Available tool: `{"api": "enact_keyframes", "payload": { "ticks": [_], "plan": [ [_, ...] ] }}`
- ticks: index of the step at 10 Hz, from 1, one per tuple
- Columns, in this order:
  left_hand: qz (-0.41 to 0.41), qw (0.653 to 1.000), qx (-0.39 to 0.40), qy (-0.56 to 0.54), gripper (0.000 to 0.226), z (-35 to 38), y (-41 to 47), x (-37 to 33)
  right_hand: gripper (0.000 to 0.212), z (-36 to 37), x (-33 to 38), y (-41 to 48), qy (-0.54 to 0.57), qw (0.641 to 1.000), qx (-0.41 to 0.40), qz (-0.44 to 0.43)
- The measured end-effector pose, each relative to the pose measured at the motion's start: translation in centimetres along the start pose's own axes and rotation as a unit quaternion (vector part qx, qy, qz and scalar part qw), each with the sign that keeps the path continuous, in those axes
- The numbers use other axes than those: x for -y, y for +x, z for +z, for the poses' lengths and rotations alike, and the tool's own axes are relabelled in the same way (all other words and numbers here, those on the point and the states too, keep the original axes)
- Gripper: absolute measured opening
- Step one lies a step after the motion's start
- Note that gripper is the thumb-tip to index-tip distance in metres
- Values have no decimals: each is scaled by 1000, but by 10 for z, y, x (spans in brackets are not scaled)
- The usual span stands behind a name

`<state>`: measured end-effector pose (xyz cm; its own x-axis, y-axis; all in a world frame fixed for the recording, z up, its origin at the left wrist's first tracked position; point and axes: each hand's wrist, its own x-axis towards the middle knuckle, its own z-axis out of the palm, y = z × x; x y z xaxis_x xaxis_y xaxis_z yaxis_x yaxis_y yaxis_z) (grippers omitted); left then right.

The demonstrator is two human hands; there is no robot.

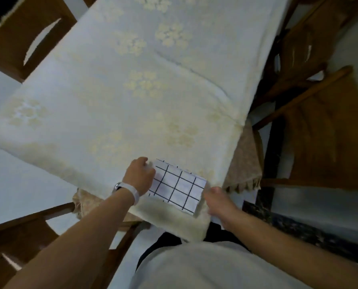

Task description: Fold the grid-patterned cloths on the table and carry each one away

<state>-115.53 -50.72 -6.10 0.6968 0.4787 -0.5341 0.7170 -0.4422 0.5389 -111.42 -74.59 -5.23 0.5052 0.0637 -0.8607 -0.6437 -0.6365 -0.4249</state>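
From the head view, the grid-patterned cloth [177, 185] lies at about 6 o'clock in front of me, close to the near edge of the table. It is folded into a small rectangle, white with black lines, and sits slanted, its long sides running from 10 o'clock down to 4 o'clock. It rests flat on the tablecloth [132, 90], which is white with pale yellow flower clusters and covers the whole top.

My left hand [139, 176] is at the cloth's 9 o'clock side. Its fingers are curled over the left short edge, and they grip the cloth there, near the far corner. A white wristband [132, 192] sits on that wrist.

My right hand [219, 200] is at the cloth's 4 o'clock side, its thumb right at the right short edge. This hand is blurred, so I cannot tell whether it grips the cloth or only touches it.

A beige fringed undercloth [244, 163] shows below the tablecloth at 3 o'clock from the cloth, hanging over the table's corner. Wooden chairs stand around the table: one chair back [28, 38] at 10 o'clock, a second chair [330, 132] at 3 o'clock, well apart from the cloth, and a third chair [28, 236] at 8 o'clock, beneath my left forearm. My grey shirt [205, 268] fills the bottom at 6 o'clock.
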Motion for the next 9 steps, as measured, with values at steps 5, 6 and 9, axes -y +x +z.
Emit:
{"api": "enact_keyframes", "payload": {
  "ticks": [5,6,9],
  "plan": [
    [42,998,52,-3,30,-1,2,3,32,57,16,-5,106,991,-71,49],
    [50,997,57,-25,31,-1,3,5,37,59,16,-1,100,989,-94,48],
    [40,997,57,-41,40,-17,-4,2,41,36,14,-27,54,989,-138,-13]
  ]
}}
